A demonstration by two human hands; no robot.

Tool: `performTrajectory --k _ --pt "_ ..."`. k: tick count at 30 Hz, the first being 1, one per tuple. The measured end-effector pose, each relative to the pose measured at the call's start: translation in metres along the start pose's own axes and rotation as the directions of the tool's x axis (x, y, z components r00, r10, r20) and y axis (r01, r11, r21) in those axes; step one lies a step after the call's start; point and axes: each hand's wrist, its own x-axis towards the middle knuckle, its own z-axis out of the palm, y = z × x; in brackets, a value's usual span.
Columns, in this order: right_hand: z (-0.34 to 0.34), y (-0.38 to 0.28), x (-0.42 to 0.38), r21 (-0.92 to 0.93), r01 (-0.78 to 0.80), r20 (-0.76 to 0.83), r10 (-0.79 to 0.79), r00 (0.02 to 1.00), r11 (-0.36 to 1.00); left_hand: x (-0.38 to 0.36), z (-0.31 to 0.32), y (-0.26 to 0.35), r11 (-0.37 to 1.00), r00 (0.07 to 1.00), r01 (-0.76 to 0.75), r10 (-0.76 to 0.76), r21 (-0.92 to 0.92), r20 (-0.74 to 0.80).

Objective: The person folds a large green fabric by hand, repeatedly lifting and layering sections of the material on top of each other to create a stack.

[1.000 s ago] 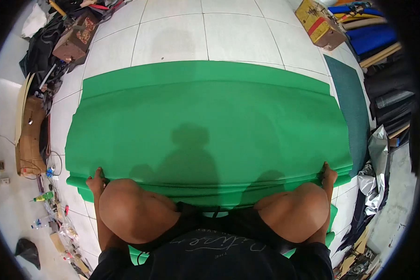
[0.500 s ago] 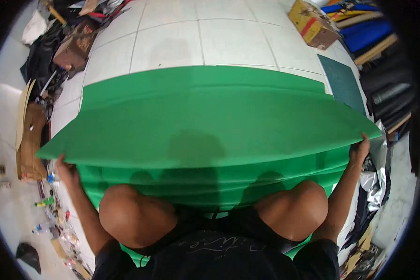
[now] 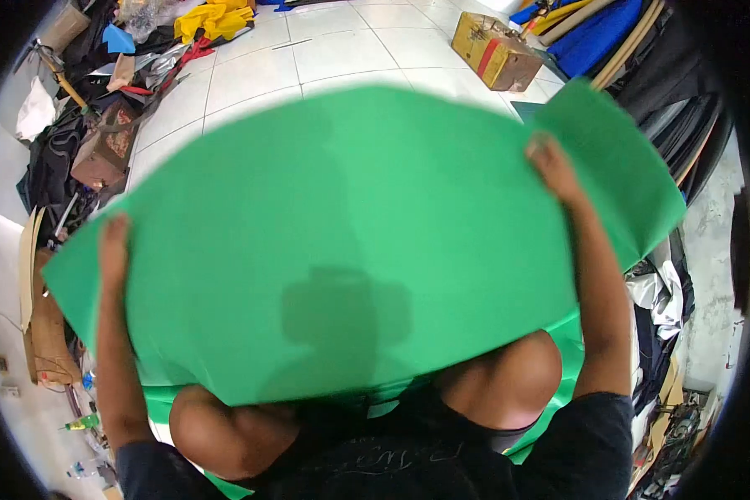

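Observation:
A wide green sheet (image 3: 350, 200), smooth like tarpaulin or coated cloth, is lifted in front of me and bows between my hands. My left hand (image 3: 115, 237) grips it near its left end, slightly blurred. Higher up, my right hand (image 3: 550, 158) has its fingers closed on the sheet near the right, where a flap (image 3: 612, 167) stands out past my wrist. More green material (image 3: 158, 404) lies below, around my knees. The shadow of my head falls on the sheet's middle.
White floor tiles (image 3: 342, 54) show beyond the sheet. A yellow and brown box (image 3: 496, 52) stands at the back right, near blue and dark rolls (image 3: 596, 37). Along the left lie a brown box (image 3: 107, 146), yellow cloth (image 3: 212, 18) and cardboard (image 3: 50, 333).
Both hands have moved up and away from me, the right one farther and inward. The sheet has risen with them, its near edge now above my knees, and its right end flaps out.

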Motion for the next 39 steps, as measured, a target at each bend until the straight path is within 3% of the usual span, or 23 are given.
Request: performTrajectory --k 1,3,4,6,7,10,13,14,16,18,22,24,25,27,28,30,32,33,35,36,37,38,39 --pt "0.033 0.02 -0.03 -0.121 -0.075 0.061 0.083 0.995 0.99 -0.047 0.025 0.045 0.888 0.961 0.27 -0.224 -0.373 0.164" --pt "0.051 0.011 -0.088 -0.385 -0.103 0.227 0.203 0.953 0.917 -0.122 0.049 0.09 0.862 0.843 0.484 -0.413 -0.151 0.345" --pt "0.064 0.03 -0.106 -0.486 -0.082 0.29 0.249 0.924 0.87 -0.152 0.061 0.086 0.915 0.858 0.392 -0.401 0.096 0.32" --pt "0.097 0.077 -0.15 -0.469 -0.061 0.085 0.114 0.99 0.881 -0.201 0.075 0.088 0.846 0.877 0.357 -0.449 0.396 0.169" --pt "0.099 0.072 -0.16 -0.468 -0.055 0.091 0.11 0.99 0.882 -0.215 0.077 0.085 0.827 0.865 0.4 -0.483 0.396 0.137" --pt "0.093 0.061 -0.181 -0.489 -0.381 -0.063 0.404 0.912 0.784 -0.256 0.083 0.055 0.79 0.839 0.514 -0.545 0.335 -0.002" --pt "0.067 0.053 -0.2 -0.487 -0.619 -0.278 0.563 0.778 0.616 -0.306 0.086 0.002 0.63 0.688 0.717 -0.706 0.297 -0.165" --pt "0.065 0.064 -0.21 -0.474 -0.623 -0.422 0.461 0.781 0.622 -0.329 0.109 -0.035 0.66 0.727 0.678 -0.533 0.325 -0.434" --pt "0.059 0.079 -0.223 -0.294 -0.779 -0.609 0.519 0.599 0.554 -0.349 0.123 -0.059 0.557 0.566 0.819 -0.742 0.14 -0.358" --pt "0.048 0.091 -0.227 -0.136 -0.854 -0.575 0.662 0.481 0.502 -0.323 0.095 -0.024 0.376 0.375 0.926 -0.899 0.041 -0.226" --pt "0.038 0.114 -0.22 -0.096 -0.94 -0.516 0.791 0.329 0.328 -0.314 0.089 -0.041 0.375 0.36 0.9 -0.927 -0.221 -0.109" --pt "0.04 0.121 -0.219 -0.064 -0.969 -0.492 0.837 0.239 0.239 -0.31 0.091 -0.045 0.301 0.297 0.953 -0.95 -0.041 -0.093" --pt "0.04 0.119 -0.219 -0.047 -0.967 -0.505 0.83 0.239 0.25 -0.308 0.086 -0.03 0.306 0.3 0.95 -0.95 -0.064 -0.088" --pt "0.044 0.11 -0.221 -0.027 -0.969 -0.492 0.841 0.227 0.246 -0.302 0.068 0.018 0.471 0.473 0.875 -0.881 0.115 0.007" --pt "0.051 0.114 -0.226 -0.011 -0.964 -0.482 0.843 0.237 0.265 -0.301 0.067 0.019 0.477 0.479 0.873 -0.878 0.096 0.009" --pt "0.064 0.121 -0.235 0.008 -0.958 -0.482 0.84 0.248 0.288 -0.305 0.07 0.022 0.336 0.357 0.932 -0.915 -0.135 0.188" --pt "0.075 0.124 -0.246 0.318 -0.846 -0.351 0.882 0.314 0.427 -0.3 0.067 0.034 0.303 0.337 0.936 -0.92 -0.179 0.203" --pt "0.078 0.112 -0.245 0.321 -0.845 -0.356 0.881 0.31 0.427 -0.292 0.06 0.048 0.274 0.322 0.929 -0.93 -0.248 0.179" --pt "0.087 0.086 -0.242 0.756 -0.47 -0.334 0.886 0.322 0.456 -0.281 0.058 0.056 0.25 0.311 0.915 -0.938 -0.318 0.156" --pt "0.089 0.094 -0.24 0.757 -0.469 -0.334 0.886 0.322 0.456 -0.276 0.064 0.056 0.231 0.246 0.93 -0.969 -0.286 0.016" --pt "0.09 0.104 -0.234 0.857 -0.394 -0.23 0.93 0.285 0.333 -0.269 0.058 0.065 0.206 0.178 0.945 -0.976 -0.256 -0.128" --pt "0.093 0.111 -0.232 0.931 -0.308 -0.117 0.959 0.26 0.197 -0.263 0.05 0.076 0.207 0.178 0.944 -0.975 -0.256 -0.132" --pt "0.087 0.099 -0.225 0.932 -0.307 -0.113 0.958 0.262 0.194 -0.244 0.025 0.113 0.148 0.156 0.784 -0.987 -0.603 -0.039"
